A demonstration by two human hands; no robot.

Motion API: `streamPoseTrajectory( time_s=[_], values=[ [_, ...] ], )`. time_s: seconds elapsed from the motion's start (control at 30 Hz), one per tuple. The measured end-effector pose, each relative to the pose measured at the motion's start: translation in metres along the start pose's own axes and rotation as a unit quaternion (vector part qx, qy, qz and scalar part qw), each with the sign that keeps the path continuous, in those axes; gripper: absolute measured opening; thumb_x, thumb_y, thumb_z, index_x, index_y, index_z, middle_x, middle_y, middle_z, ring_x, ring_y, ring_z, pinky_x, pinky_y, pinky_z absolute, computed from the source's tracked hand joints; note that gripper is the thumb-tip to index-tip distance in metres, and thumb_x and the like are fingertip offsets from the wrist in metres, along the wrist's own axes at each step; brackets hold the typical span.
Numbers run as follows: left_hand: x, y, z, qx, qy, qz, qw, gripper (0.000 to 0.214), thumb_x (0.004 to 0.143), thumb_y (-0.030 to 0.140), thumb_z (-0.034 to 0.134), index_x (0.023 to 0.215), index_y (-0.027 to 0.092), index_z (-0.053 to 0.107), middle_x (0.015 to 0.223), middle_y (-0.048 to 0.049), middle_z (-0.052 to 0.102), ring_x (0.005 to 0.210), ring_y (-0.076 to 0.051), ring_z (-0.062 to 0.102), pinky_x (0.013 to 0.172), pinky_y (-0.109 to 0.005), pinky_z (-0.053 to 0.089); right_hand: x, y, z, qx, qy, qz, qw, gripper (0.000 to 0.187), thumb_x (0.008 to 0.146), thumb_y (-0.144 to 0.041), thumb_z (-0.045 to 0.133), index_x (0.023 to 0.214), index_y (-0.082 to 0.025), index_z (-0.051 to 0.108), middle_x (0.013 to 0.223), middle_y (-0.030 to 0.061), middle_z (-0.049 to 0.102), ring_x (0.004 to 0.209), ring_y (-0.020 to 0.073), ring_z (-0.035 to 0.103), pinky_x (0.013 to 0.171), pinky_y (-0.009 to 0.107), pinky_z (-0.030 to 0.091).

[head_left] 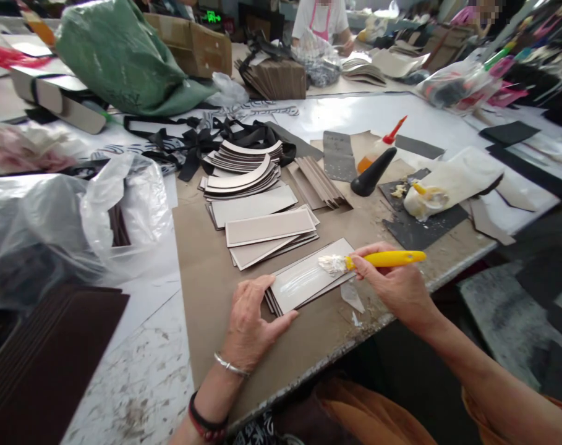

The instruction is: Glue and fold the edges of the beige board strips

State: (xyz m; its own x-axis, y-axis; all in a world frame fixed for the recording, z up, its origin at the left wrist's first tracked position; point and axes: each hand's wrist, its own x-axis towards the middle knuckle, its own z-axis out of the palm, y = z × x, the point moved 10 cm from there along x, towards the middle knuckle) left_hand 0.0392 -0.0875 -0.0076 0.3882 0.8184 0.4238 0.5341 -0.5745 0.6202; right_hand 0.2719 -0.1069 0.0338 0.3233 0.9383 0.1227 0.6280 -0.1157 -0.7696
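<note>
We count one yellow-handled brush with white-coated bristles, three piles of flat, pale rectangular panels, two piles of curved, pale panels and one black cone.

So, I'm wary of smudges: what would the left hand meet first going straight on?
The left hand seems to touch the brushed stack; straight on, it would probably first meet the pale panel pile beyond, though depth is unclear.

I see the yellow brush held nearly level, its white-caked bristles over the right end of a glossily streaked pale rectangular panel, topmost of an uneven stack on the counter.
</note>
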Motion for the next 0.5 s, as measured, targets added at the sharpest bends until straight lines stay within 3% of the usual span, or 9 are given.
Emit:
streamPoseTrajectory(
  time_s=[0.1, 0.23, 0.33, 0.43, 0.5],
  values=[
    [-0.001, 0.004, -0.001, 0.012, 0.01, 0.03, 0.999, 0.054, 0.069, 0.035, 0.073, 0.114, 0.018, 0.047, 0.101, -0.0081, 0.062, 0.095, -0.024, 0.054, 0.085, -0.042, 0.046, 0.001, -0.003, -0.028, -0.061, 0.066, -0.058, 0.994, 0.014, 0.082, -0.035, 0.058, 0.079, -0.021, 0.058, 0.075, 0.0029, 0.061, 0.062, 0.0169, 0.059, 0.058, 0.03, 0.048],
    [-0.002, 0.007, 0.0, 0.02, 0.006, 0.042, 0.999, 0.053, 0.07, 0.035, 0.072, 0.113, 0.017, 0.047, 0.102, -0.0094, 0.06, 0.096, -0.025, 0.052, 0.086, -0.044, 0.045, -0.008, -0.034, -0.034, -0.133, 0.089, -0.176, 0.971, 0.004, 0.086, -0.024, 0.055, 0.083, -0.021, 0.056, 0.08, 0.0039, 0.062, 0.076, 0.0182, 0.061, 0.071, 0.031, 0.049],
    [-0.002, 0.011, 0.0, 0.016, -0.003, 0.047, 0.999, 0.051, 0.073, 0.032, 0.069, 0.116, 0.016, 0.046, 0.106, -0.0104, 0.057, 0.1, -0.025, 0.05, 0.089, -0.044, 0.044, -0.021, -0.057, -0.016, -0.194, 0.054, -0.262, 0.944, 0.007, 0.088, -0.018, 0.05, 0.093, -0.019, 0.055, 0.087, 0.0077, 0.062, 0.085, 0.0205, 0.06, 0.078, 0.034, 0.049],
    [-0.003, 0.013, -0.001, 0.016, -0.006, 0.049, 0.999, 0.051, 0.075, 0.03, 0.066, 0.118, 0.015, 0.045, 0.11, -0.012, 0.053, 0.104, -0.026, 0.047, 0.091, -0.044, 0.043, -0.036, -0.068, 0.014, -0.288, 0.01, -0.295, 0.911, 0.013, 0.089, -0.014, 0.047, 0.099, -0.013, 0.055, 0.09, 0.013, 0.063, 0.088, 0.0246, 0.059, 0.076, 0.037, 0.05],
    [-0.003, 0.012, -0.001, 0.023, -0.007, 0.047, 0.999, 0.05, 0.075, 0.031, 0.065, 0.117, 0.014, 0.045, 0.11, -0.0122, 0.053, 0.104, -0.026, 0.047, 0.091, -0.045, 0.043, -0.051, -0.079, 0.035, -0.287, -0.024, -0.324, 0.901, 0.013, 0.089, -0.012, 0.046, 0.096, -0.012, 0.057, 0.087, 0.0133, 0.064, 0.084, 0.0244, 0.059, 0.074, 0.037, 0.05]
  ],
)
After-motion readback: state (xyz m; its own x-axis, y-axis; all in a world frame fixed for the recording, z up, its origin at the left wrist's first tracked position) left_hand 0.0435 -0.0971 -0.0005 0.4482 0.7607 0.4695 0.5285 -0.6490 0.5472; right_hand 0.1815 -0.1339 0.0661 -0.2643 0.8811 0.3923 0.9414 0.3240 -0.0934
